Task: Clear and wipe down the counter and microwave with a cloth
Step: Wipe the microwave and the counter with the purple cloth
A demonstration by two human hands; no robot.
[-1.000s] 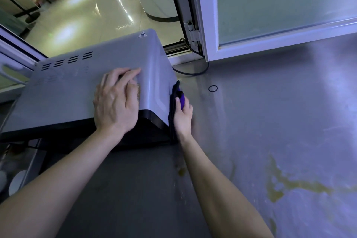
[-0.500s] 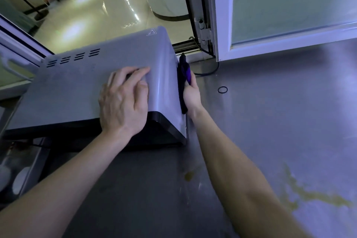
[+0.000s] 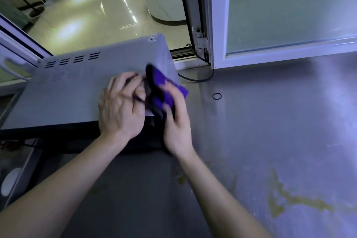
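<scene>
The right hand (image 3: 176, 121) has its grip closed round a purple and black cloth (image 3: 164, 91), with the fingers curled over the bunched fabric. The cloth sits at the front right corner of the top of the microwave (image 3: 77, 91). The hand is blurred, so the exact finger hold is unclear.

Just beside it, the left hand (image 3: 120, 110) lies palm down on the microwave's flat grey top. Its grip is loose and spread, holding nothing that can be made out. Blur hides whether its fingertips touch the cloth. This hand probably steadies the oven so it does not slide under the rubbing.

The microwave stands at the left of a grey metal surface (image 3: 270, 141), with its right side wall facing open room. Its top runs back to a row of vent slots (image 3: 73, 60) and a heat warning sticker (image 3: 151, 39) at the far right corner. The broad top to the left of the hands offers room for wiping strokes. The cloth is at the right edge, where a stroke could drop onto the side wall.

Behind the oven a black cable (image 3: 197, 79) loops on the surface toward a white window frame (image 3: 218, 25). A small black ring (image 3: 217, 96) lies apart to the right. Nearer the viewer, yellow stains (image 3: 286, 199) streak the surface and are likely yet to be wiped.
</scene>
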